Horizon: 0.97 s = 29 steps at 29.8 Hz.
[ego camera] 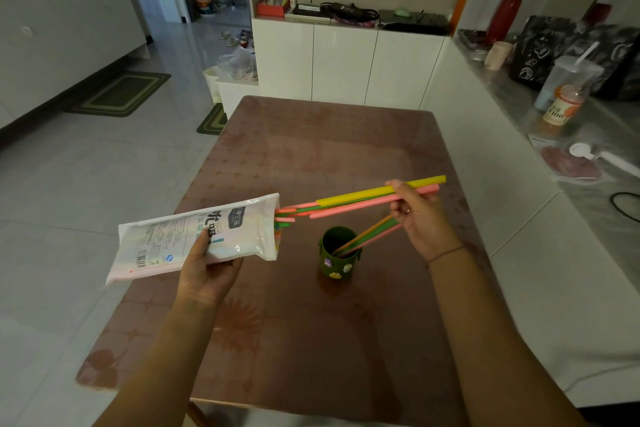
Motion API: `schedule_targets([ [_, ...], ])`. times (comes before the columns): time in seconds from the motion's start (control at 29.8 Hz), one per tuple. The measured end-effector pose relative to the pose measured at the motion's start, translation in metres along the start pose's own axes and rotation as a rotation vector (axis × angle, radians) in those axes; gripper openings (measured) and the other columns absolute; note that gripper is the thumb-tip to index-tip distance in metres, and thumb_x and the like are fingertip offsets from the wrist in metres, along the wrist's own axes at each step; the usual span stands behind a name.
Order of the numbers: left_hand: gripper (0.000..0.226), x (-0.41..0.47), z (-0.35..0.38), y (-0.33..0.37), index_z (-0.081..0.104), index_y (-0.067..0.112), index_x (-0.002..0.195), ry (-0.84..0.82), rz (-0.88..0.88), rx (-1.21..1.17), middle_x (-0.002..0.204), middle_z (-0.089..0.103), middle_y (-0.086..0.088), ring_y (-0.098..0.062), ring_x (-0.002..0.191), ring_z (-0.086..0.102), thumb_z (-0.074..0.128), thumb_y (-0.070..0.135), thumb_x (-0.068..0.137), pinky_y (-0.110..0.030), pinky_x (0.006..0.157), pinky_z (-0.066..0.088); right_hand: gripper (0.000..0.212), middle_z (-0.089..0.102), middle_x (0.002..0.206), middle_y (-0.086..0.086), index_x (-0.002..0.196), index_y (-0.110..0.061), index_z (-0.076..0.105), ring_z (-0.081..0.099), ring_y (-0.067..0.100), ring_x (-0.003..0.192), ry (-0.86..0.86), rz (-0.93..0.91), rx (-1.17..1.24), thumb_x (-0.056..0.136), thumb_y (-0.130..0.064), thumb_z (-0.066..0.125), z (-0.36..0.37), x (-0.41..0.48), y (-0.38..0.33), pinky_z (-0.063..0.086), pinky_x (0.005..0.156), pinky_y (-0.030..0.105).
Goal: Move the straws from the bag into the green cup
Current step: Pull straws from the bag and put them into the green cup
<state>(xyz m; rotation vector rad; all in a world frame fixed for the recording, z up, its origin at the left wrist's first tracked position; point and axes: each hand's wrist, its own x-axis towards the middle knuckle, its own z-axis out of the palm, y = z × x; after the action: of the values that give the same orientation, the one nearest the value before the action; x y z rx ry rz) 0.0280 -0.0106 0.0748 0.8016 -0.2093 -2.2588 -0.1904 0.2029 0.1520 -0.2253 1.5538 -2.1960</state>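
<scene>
Brown patterned table [311,156] is filling the middle of a tiled room, white cabinets [346,59] are running behind it, and I am taking the green cup [337,256] standing on it as my marker.

Left of the cup and raised off the tabletop, I am gripping the bag [194,239] in the left hand [207,267]. Its fingers are curling round the bag's lower edge and the open mouth is facing the cup. Short straw ends [285,218] are poking out of that mouth, just up and left of the cup. In the cup itself, leaning straws [367,239] are tipping over its right rim.

Above the cup I am carrying a bundle of straws [363,199]. Its long axis is running left to right and rising slightly toward the right. Whether its left ends are clear of the bag's mouth, I cannot tell. Up and right of the cup, the right hand [419,218] is pinching the bundle near its far end, thumb over fingers. Its lower fingers are sitting at the tips of the leaning straws, touching or not I cannot say.

As I judge it, the coming move is depending on this: the cup's opening is lying below the bundle's middle, so the right hand, the nearer one, is needing to tip the near-level bundle upright, left ends down.
</scene>
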Motion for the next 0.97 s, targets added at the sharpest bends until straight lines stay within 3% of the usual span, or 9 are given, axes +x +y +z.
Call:
schedule_targets([
  [0.3, 0.044, 0.004, 0.0, -0.006, 0.049, 0.021, 0.132, 0.027, -0.018, 0.007, 0.124, 0.066, -0.006, -0.023, 0.111, 0.064, 0.06, 0.014, 0.091, -0.048, 0.078, 0.056, 0.015, 0.059, 0.042, -0.005, 0.073, -0.01, 0.063, 0.052, 0.002, 0.038, 0.134, -0.081, -0.21, 0.086, -0.006, 0.059, -0.031, 0.003, -0.02, 0.043, 0.04, 0.014],
  [0.47, 0.045, 0.005, 0.001, -0.009, 0.047, 0.023, 0.134, 0.025, -0.023, 0.009, 0.114, 0.07, -0.006, -0.023, 0.105, 0.067, 0.059, 0.014, 0.091, -0.046, 0.072, 0.059, 0.016, 0.056, 0.035, -0.006, 0.069, -0.006, 0.062, 0.051, 0.003, 0.033, 0.195, -0.141, -0.5, 0.084, -0.009, 0.063, -0.037, 0.012, -0.016, 0.047, 0.04, 0.017],
  [0.6, 0.038, 0.005, 0.003, -0.013, 0.05, 0.022, 0.128, 0.009, -0.033, 0.026, 0.122, 0.066, -0.005, -0.022, 0.108, 0.065, 0.057, 0.014, 0.092, -0.047, 0.076, 0.058, 0.023, 0.061, 0.051, 0.009, 0.058, -0.012, 0.062, 0.062, 0.025, 0.052, 0.202, -0.144, -0.697, 0.078, -0.023, 0.068, -0.03, 0.02, 0.0, 0.056, 0.064, 0.045],
  [0.7, 0.046, 0.006, 0.004, -0.016, 0.046, 0.022, 0.136, 0.006, -0.033, 0.024, 0.129, 0.063, -0.006, -0.023, 0.115, 0.062, 0.057, 0.013, 0.092, -0.049, 0.08, 0.055, 0.026, 0.063, 0.054, 0.013, 0.058, -0.009, 0.062, 0.064, 0.032, 0.059, 0.151, -0.093, -0.766, 0.074, -0.029, 0.068, -0.018, 0.023, 0.017, 0.056, 0.068, 0.053],
  [0.87, 0.051, 0.006, 0.003, -0.017, 0.043, 0.022, 0.14, 0.007, -0.036, 0.027, 0.132, 0.061, -0.007, -0.024, 0.118, 0.061, 0.057, 0.013, 0.092, -0.05, 0.082, 0.054, 0.042, 0.067, 0.068, 0.022, 0.074, 0.001, 0.065, 0.066, 0.038, 0.068, 0.088, -0.038, -0.8, 0.066, -0.04, 0.068, -0.003, 0.021, 0.038, 0.056, 0.069, 0.052],
  [0.97, 0.054, 0.007, 0.0, -0.016, 0.042, 0.022, 0.142, 0.005, -0.037, 0.037, 0.132, 0.061, -0.007, -0.024, 0.116, 0.061, 0.058, 0.014, 0.091, -0.049, 0.077, 0.058, 0.026, 0.067, 0.069, 0.015, 0.074, -0.007, 0.067, 0.067, 0.033, 0.071, 0.097, -0.046, -0.85, 0.071, -0.032, 0.073, 0.001, 0.017, 0.035, 0.057, 0.07, 0.045],
])
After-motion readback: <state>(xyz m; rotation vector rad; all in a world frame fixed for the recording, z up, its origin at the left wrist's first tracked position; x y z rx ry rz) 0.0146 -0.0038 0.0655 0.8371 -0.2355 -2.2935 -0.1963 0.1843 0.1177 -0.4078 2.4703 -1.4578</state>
